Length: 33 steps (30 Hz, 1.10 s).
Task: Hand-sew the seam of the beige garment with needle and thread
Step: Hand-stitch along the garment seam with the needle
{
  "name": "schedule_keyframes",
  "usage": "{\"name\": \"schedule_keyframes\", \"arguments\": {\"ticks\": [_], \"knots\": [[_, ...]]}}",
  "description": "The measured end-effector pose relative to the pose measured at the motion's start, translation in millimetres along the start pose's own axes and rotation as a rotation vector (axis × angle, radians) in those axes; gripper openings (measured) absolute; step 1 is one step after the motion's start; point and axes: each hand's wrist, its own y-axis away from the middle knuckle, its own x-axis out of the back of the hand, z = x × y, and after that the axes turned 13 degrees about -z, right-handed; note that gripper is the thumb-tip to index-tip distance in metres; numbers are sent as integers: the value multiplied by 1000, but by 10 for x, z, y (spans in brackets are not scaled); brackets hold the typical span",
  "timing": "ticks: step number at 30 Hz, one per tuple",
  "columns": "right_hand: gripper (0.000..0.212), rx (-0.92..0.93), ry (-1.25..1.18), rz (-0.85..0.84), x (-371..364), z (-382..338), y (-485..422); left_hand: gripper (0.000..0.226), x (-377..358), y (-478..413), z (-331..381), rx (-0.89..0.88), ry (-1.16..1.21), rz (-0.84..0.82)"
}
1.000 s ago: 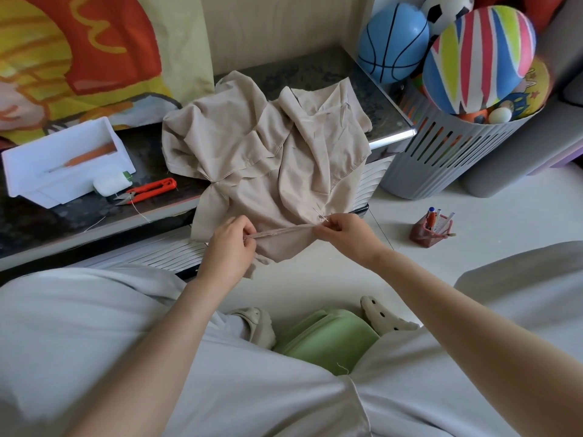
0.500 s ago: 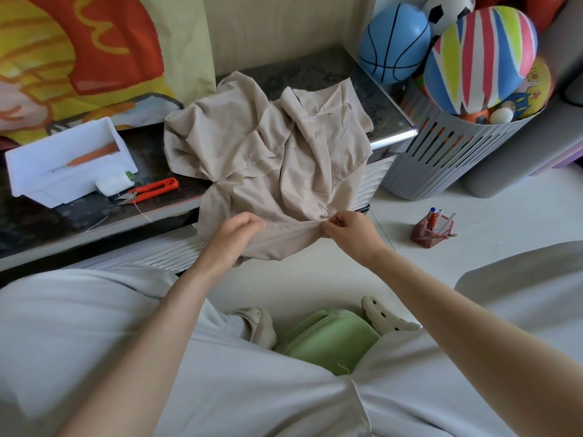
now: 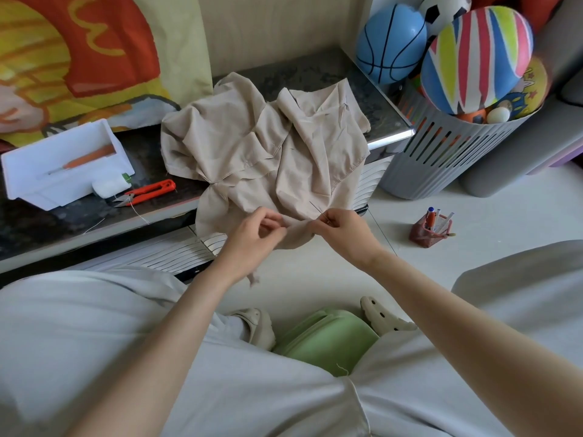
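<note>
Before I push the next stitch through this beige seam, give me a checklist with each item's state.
1. Needle pinched in right grip: ok.
2. Left grip holding the garment by its edge: ok.
3. Seam flat between grips: not ok, fabric bunches.
4. Thread trailing free: ok, one straight line.
5. Needle's eye threaded: cannot tell, too small.
6. Red snips on table, left of garment: ok.

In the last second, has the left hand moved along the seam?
Yes. The left hand, pinching the beige garment, has shifted right, away from the red snips and closer to the right hand holding the needle.
</note>
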Motion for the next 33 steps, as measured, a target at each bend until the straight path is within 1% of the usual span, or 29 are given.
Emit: {"name": "schedule_keyframes", "arguments": {"ticks": [2,3,5,6,9,12,13,15,16,18,22,26,28,30,32,33], "knots": [[22,16,-17,-9,-11,-35,9,27,-96,-39,26,-59,54,-14],[22,24,-25,-17,-14,-51,16,26,-140,-55,33,-81,65,0],[20,39,-29,-29,-8,-81,26,14,-203,-82,45,-128,73,41],[18,45,-27,-34,-1,-90,29,12,-219,-90,46,-145,73,51],[18,45,-23,-37,16,-95,26,20,-209,-79,34,-173,33,52],[17,39,5,-38,16,-92,25,23,-189,-78,9,-122,89,46],[17,45,2,-42,10,-95,27,21,-187,-80,20,-86,151,32],[18,60,-23,-56,-4,-111,32,8,-187,-80,67,-33,309,-29],[19,66,-32,-61,-8,-123,36,6,-190,-69,98,-21,372,-67],[23,74,-47,-71,-11,-153,41,18,-205,-58,137,-35,401,-111],[25,71,-66,-125,16,-205,59,35,-238,-51,109,-79,246,-98],[27,59,-44,-126,22,-202,52,27,-264,-51,91,-137,1,38],[27,52,-34,-123,21,-202,42,33,-239,-50,63,-172,-109,110],[26,47,-11,-110,28,-196,31,39,-196,-48,47,-232,-176,172],[26,46,1,-95,40,-180,16,35,-145,-42,46,-274,-211,201],[27,43,1,-91,46,-170,9,33,-121,-52,28,-247,-199,206]]}}
